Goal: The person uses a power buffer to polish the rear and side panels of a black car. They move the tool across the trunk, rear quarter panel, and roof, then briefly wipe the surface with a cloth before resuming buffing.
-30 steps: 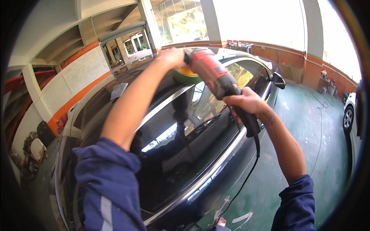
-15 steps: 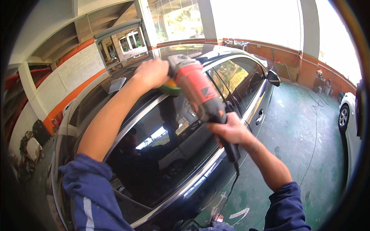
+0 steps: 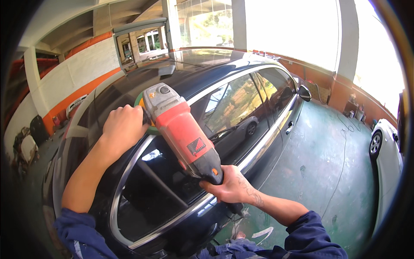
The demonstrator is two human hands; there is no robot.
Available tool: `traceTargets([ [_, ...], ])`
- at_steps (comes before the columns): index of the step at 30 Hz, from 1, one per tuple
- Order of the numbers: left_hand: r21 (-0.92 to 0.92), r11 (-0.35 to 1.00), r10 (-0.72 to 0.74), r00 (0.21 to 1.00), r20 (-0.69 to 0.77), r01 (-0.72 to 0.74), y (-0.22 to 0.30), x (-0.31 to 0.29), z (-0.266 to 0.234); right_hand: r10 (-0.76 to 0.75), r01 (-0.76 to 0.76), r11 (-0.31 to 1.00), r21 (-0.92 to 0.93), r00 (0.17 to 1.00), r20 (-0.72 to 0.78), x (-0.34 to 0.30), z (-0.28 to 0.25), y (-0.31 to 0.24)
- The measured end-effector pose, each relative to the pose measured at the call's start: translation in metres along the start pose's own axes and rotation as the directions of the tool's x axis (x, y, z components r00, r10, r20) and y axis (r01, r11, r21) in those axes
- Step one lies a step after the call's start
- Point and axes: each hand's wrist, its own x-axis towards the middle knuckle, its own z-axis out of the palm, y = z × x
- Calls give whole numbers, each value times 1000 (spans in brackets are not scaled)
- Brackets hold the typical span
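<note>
A red and black electric car polisher (image 3: 183, 134) with a grey metal head slants across the view above the side of a dark car (image 3: 202, 90). My right hand (image 3: 230, 185) wraps round its black rear handle. My left hand (image 3: 125, 125) grips the side handle by the head; that handle is mostly hidden behind the fingers. The green and yellow pad (image 3: 151, 129) shows only at its rim, behind the head. It sits at the roof edge above the rear side window (image 3: 151, 185); whether it touches the paint I cannot tell.
A grey block-like thing (image 3: 160, 71) lies on the roof. The wing mirror (image 3: 304, 93) juts out at the car's front right. A cable (image 3: 338, 185) runs over the green floor. A white car (image 3: 388, 159) stands at the right. Clutter (image 3: 30, 144) sits by the left wall.
The polisher and both my hands have moved left and nearer, toward the car's rear. The view has shifted too, and more of the roof shows. Both hands keep their grip.
</note>
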Motion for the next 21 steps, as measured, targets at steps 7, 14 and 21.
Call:
traceTargets([
  [7, 30, 997, -75, 997, 26, 74, -29, -81, -9, -86, 89, 995, -40, 994, 73, -30, 56, -10],
  [14, 4, 991, -132, 991, 11, 132, -43, -145, -11, 6, 15, 992, -126, 986, 165, -56, 87, -16],
  [21, -13, 983, -183, 983, -21, 183, -43, -183, -9, -36, 64, 987, -146, 981, 188, -70, 100, -7],
])
